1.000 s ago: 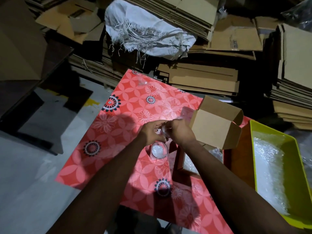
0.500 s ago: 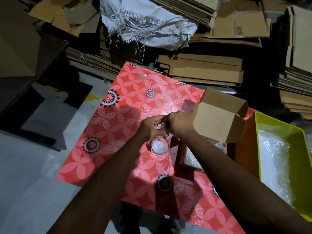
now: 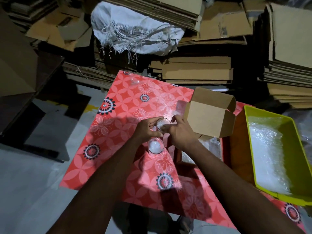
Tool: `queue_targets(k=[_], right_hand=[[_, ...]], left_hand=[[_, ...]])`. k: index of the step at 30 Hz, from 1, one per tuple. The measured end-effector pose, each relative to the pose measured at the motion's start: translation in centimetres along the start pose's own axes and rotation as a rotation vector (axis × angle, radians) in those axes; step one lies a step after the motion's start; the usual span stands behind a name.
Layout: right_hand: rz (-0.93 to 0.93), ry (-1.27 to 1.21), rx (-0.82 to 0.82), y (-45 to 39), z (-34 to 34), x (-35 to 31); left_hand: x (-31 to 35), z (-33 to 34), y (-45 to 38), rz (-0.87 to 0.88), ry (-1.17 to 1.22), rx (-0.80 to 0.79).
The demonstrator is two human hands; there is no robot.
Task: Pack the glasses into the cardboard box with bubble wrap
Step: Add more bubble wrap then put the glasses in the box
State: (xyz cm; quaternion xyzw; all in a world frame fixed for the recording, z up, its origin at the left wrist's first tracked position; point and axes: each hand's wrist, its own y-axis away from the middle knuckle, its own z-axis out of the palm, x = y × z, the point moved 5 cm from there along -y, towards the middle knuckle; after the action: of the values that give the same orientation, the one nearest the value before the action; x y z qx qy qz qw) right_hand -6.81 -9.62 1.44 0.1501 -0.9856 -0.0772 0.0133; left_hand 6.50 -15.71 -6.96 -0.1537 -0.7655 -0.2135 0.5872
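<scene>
My left hand [image 3: 146, 130] grips a clear glass [image 3: 162, 124] stuffed with bubble wrap, held just above the red flowered table [image 3: 118, 125]. My right hand [image 3: 180, 132] pinches at the glass's rim from the right side. A second glass [image 3: 155, 146], also filled with bubble wrap, stands on the table right below my hands. The small cardboard box [image 3: 209, 119] sits open to the right of my hands, its lid flap raised. Bubble wrap [image 3: 209, 149] shows inside the box beneath my right wrist.
A yellow-green tray [image 3: 251, 125] lined with bubble wrap stands at the table's right edge. Another clear glass [image 3: 134, 81] sits near the table's far corner. Stacks of flat cardboard [image 3: 195, 70] and a white sack [image 3: 133, 34] lie behind the table. Grey floor lies left.
The glass in my hands has tilted so its bubble-wrap-filled mouth now faces up. My right hand's fingers have shifted onto its rim.
</scene>
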Motion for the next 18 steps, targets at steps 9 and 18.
queue_targets(k=[9, 18], right_hand=[[-0.035, -0.072, 0.023, 1.2, -1.7, 0.1], [0.318, -0.656, 0.48, 7.2, -1.5, 2.9]], left_hand=[[1.9, -0.2, 1.1, -0.084, 0.075, 0.03], [4.8, -0.5, 1.1, -0.04, -0.115, -0.021]])
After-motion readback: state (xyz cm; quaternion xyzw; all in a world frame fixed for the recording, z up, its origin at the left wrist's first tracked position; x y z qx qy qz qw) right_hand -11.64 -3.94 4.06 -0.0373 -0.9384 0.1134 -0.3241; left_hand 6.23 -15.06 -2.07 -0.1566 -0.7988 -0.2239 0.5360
